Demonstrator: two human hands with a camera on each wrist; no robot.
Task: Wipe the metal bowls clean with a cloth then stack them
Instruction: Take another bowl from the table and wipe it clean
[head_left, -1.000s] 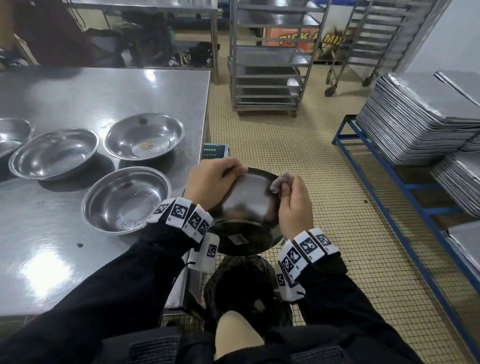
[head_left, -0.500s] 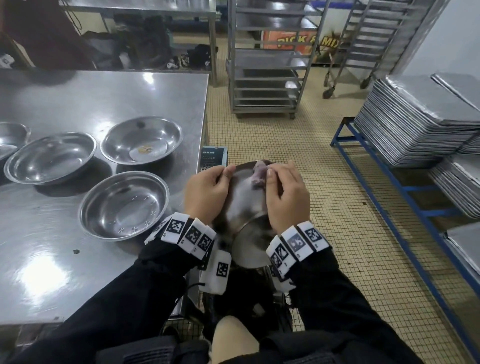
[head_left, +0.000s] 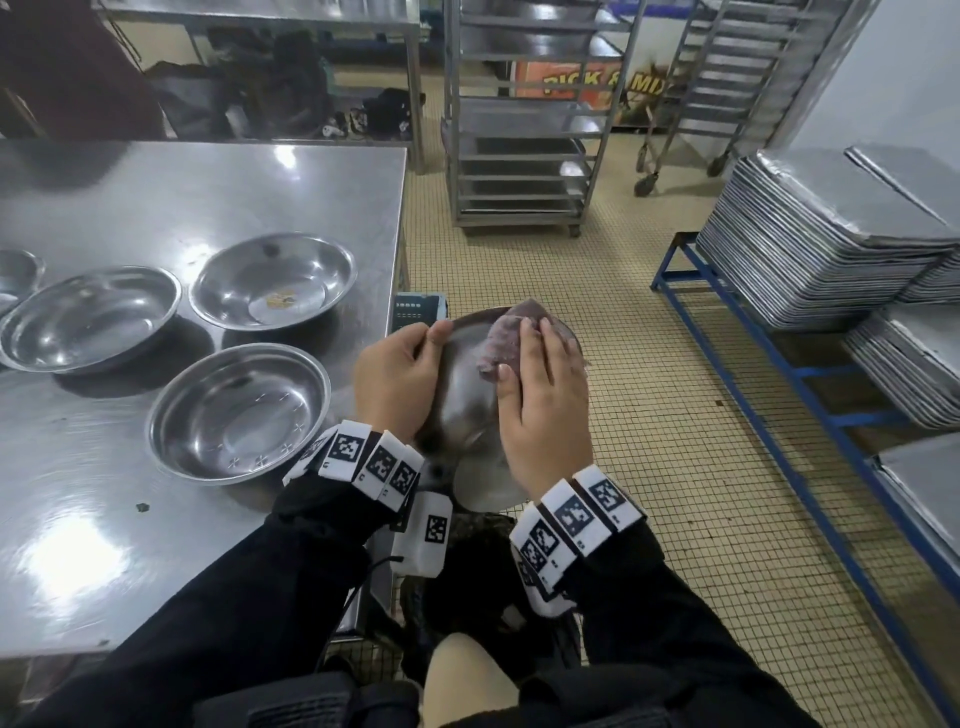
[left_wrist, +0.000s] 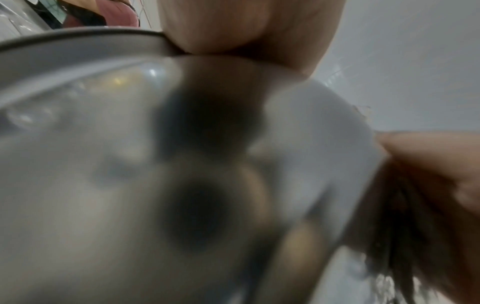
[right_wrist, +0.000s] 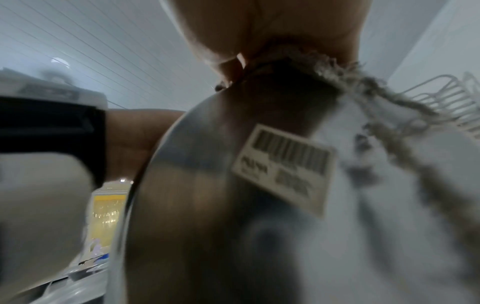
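head view, left hand (head_left: 397, 374) grip curled round bowl (head_left: 462, 410) rim, right hand (head_left: 545, 400) flat-fingered, pressing cloth (head_left: 506, 338) on it

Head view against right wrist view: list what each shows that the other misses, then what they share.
Only the head view shows the steel table with its four loose bowls, such as the nearest bowl, the stacked trays and the wheeled racks. Only the right wrist view shows the barcode sticker on the held bowl. Both show the right hand pressing the cloth on that bowl and the left hand gripping its rim.
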